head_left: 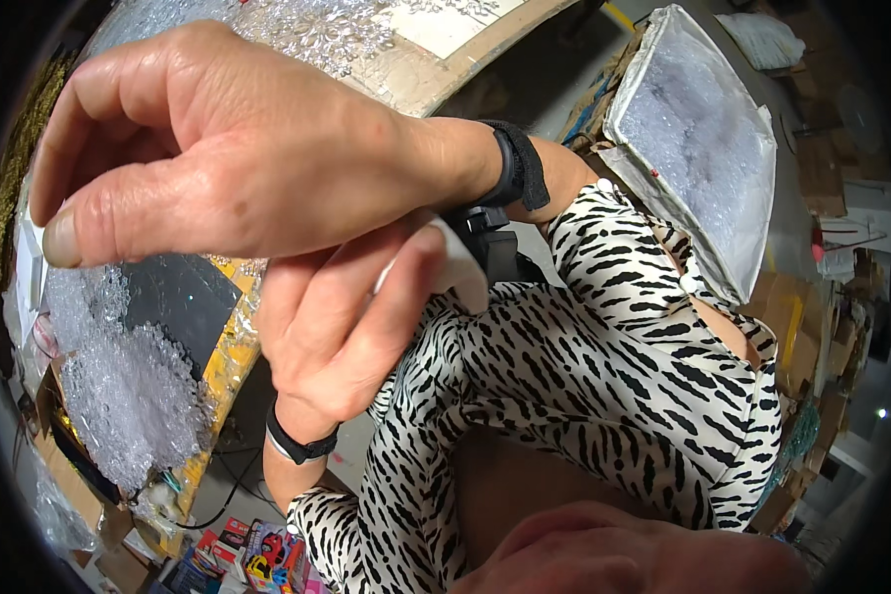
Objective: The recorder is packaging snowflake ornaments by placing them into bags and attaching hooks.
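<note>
My right hand reaches across the upper left, its fingers curled and the thumb tip close to a fingertip. A white flat-edged piece shows just at those tips; whether it is gripped or lies behind them I cannot tell. Below it, my left hand is raised by the right wrist, with a folded white tissue or cloth between its fingers. A black band circles the right wrist, and another dark wristband is on the left. Both arms wear black-and-white striped sleeves.
Clear plastic pieces lie on the worktable at the top. A heap of clear beads sits at left by a dark panel. A white-lined box of clear pieces stands upper right. Colourful packages lie at the bottom.
</note>
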Tool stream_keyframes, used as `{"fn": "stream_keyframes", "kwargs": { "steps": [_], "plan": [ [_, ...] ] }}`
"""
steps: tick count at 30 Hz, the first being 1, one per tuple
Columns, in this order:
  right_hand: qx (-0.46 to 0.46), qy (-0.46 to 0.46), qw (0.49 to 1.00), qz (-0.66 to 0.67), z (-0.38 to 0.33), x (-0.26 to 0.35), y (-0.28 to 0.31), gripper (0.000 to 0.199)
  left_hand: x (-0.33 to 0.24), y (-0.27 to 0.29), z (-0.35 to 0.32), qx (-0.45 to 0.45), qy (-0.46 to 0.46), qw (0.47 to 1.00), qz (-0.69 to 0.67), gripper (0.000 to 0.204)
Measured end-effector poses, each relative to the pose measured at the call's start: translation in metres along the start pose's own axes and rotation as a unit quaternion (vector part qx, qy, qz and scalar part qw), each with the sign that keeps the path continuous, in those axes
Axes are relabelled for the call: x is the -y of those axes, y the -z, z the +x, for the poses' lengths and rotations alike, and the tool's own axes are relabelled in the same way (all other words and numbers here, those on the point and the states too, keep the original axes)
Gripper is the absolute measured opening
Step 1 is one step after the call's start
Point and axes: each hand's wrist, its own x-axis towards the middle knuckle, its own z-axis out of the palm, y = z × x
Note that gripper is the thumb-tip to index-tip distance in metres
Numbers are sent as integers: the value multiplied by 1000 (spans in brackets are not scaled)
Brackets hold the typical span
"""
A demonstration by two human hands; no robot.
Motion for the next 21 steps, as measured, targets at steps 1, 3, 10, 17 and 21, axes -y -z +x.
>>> {"fn": "stream_keyframes", "kwargs": {
  "steps": [1, 3, 10, 17, 21],
  "plan": [
    [2, -1, 1000, 0, 3, -10, -3, 23, 5, -7, 2, -36, -75, 996, 8, 33],
    [35, 15, 999, 36, 13, -34, 3, 23, 4, -18, 14, -64, -148, 987, 21, 30],
    [26, -25, 993, 113, 15, -40, 15, 18, 17, -7, -10, -19, -105, 994, 26, 37],
    [24, 4, 998, 65, 13, -35, 14, 18, 12, -2, -7, -96, -64, 993, 21, 41],
    [24, 24, 999, 35, 13, -31, 11, 18, 13, -15, 1, -107, -166, 980, 25, 38]
  ]
}}
